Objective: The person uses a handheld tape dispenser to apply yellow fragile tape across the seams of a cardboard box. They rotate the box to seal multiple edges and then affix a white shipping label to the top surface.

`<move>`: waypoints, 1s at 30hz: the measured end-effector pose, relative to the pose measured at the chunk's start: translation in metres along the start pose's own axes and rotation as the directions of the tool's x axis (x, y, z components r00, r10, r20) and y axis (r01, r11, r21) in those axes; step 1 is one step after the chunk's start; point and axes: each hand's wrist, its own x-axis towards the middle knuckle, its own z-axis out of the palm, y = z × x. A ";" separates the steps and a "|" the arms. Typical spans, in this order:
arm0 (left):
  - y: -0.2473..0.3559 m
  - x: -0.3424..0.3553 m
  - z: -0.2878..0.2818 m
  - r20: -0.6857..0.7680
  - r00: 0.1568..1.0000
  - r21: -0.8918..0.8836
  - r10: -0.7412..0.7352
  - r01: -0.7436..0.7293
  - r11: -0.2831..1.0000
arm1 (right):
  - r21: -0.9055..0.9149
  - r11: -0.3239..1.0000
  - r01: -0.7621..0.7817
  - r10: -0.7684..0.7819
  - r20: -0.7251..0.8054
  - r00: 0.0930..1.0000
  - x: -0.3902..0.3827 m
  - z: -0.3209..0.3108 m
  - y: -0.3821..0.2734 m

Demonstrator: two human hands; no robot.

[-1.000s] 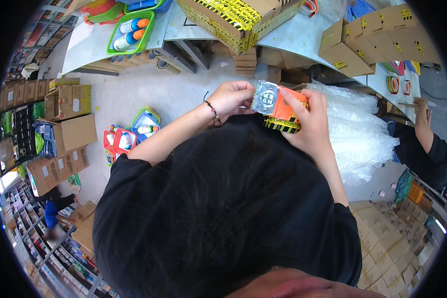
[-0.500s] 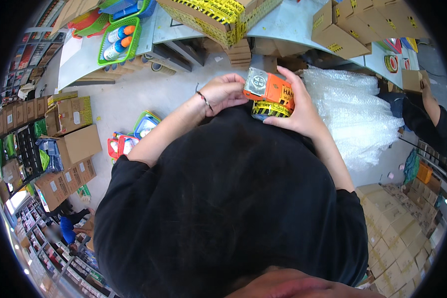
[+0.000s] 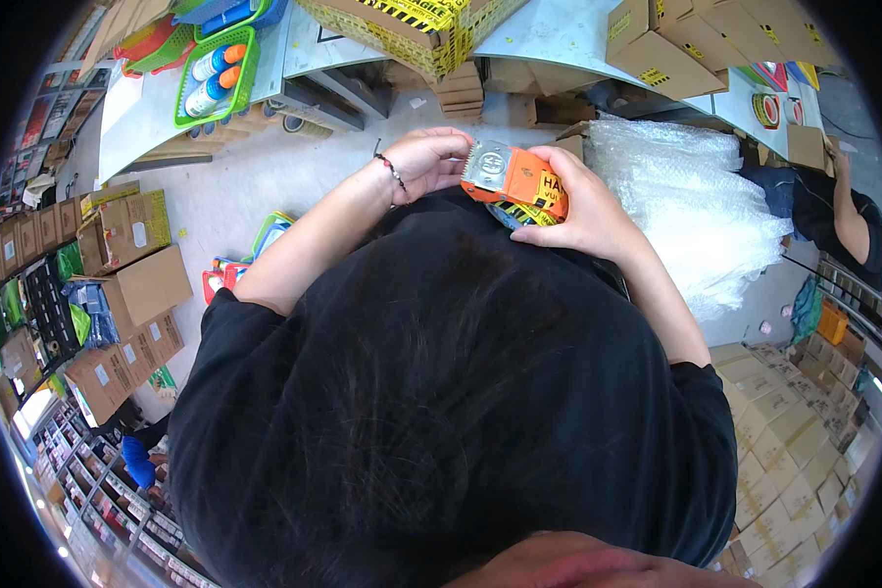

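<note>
You gripped an orange tape dispenser (image 3: pixel 536 174) on your side of the taped carton (image 3: pixel 387 37).
Your right hand (image 3: pixel 588 211) wrapped the dispenser's body; your left hand (image 3: pixel 421 167) was curled by its toothed edge, couldn't tell if pinching tape. Risk: a slip there could probably have nicked your left fingertips; a loose end could've stuck to itself. Dispenser: boxy, shiny metal plate, jagged edge, glossy yellow-black roll (image 3: pixel 527 215). Carton: matte cardboard, angular. Right of carton, nearer you: crinkly, clear bubble wrap (image 3: pixel 671 211). Left of carton: green slatted basket (image 3: pixel 247 86), 2 smooth orange-capped bottles (image 3: pixel 207 95).
</note>
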 end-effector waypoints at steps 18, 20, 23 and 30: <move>-0.016 -0.018 0.025 0.001 0.882 -0.232 0.471 -0.458 0.858 | -0.379 0.924 0.043 -0.121 -0.183 0.976 -0.006 0.025 -0.002; -0.006 -0.023 0.023 -0.020 0.892 -0.194 0.451 -0.446 0.874 | -0.393 0.918 0.054 -0.130 -0.170 0.977 -0.009 0.021 -0.004; 0.025 -0.035 0.010 -0.005 0.881 -0.108 0.474 -0.472 0.875 | -0.471 0.881 0.044 -0.136 -0.162 0.977 -0.016 0.008 -0.006; 0.097 -0.046 -0.056 0.139 0.833 0.345 0.535 -0.547 0.763 | -0.525 0.850 -0.046 -0.164 -0.347 0.923 -0.037 -0.029 -0.016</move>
